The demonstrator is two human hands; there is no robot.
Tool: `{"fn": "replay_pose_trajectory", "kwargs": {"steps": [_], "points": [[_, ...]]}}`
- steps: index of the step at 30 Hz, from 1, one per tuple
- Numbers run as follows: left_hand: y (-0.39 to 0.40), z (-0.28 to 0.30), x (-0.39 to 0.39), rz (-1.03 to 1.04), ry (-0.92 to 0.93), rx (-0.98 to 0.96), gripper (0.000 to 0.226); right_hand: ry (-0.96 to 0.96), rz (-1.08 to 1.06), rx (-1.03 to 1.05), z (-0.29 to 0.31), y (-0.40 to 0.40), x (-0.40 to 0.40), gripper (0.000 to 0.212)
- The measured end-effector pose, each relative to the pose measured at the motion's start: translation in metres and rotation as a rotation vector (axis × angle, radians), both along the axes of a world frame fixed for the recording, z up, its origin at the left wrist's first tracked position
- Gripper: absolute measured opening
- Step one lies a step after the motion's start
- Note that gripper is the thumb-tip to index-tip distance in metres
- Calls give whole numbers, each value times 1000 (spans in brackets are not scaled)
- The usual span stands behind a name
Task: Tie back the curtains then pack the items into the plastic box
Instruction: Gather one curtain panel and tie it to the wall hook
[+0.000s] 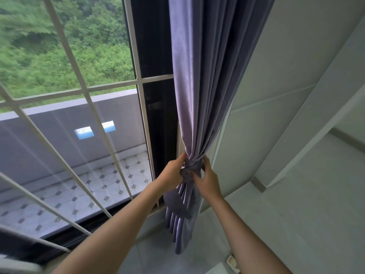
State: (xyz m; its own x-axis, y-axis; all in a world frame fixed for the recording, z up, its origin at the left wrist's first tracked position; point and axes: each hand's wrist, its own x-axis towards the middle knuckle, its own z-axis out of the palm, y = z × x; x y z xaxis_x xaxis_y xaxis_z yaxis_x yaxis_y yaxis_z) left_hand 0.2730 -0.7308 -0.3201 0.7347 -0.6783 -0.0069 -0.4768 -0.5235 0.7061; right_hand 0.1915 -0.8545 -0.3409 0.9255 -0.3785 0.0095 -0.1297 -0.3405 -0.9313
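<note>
1. Beside a tall window at the left and a pale wall at the right, I am looking at a purple-grey curtain (207, 76) that hangs down the centre of the frame, gathered into a narrow waist just below centre.
2. At that waist a tie-back band (190, 172) of the same fabric wraps the bunched folds; below it the curtain flares out again and ends near the floor at lower centre.
3. My left hand (173, 171) comes in from the lower left and grips the gathered cloth on its left side, fingers curled into the folds at the band.
4. My right hand (207, 181) comes in from the lower right and pinches the band on its right side, thumb up against the curtain and fingers bent round the fabric.
5. Both hands touch the curtain at the same height, close together with the knot of cloth between them.
6. Just left of the curtain stands the dark window frame (156, 107), touching the curtain's edge.
7. White security bars (85, 93) cross the glass over the left half of the frame.
8. Through the glass I see a tiled balcony floor (110, 182), a grey parapet wall (59, 119) and green trees (49, 46) at the upper left.
9. At the bottom right edge, a small pale object (233, 262) lies on the floor; I cannot tell what it is.
</note>
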Motion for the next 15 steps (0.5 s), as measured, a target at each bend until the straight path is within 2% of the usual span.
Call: {"fn": "replay_pose_trajectory", "kwargs": {"steps": [4, 8, 11, 13, 15], "points": [[8, -4, 9, 50, 0, -1, 65, 13, -10, 30, -6, 11, 13, 65], [15, -5, 16, 86, -7, 2, 55, -36, -53, 15, -9, 21, 21, 55], [16, -11, 9, 144, -50, -86, 49, -66, -118, 4, -14, 25, 23, 45], [20, -19, 2, 259, -191, -104, 47, -75, -153, 5, -18, 27, 23, 42], [24, -24, -4, 429, -433, -61, 31, -81, -163, -13, -22, 27, 23, 42]]}}
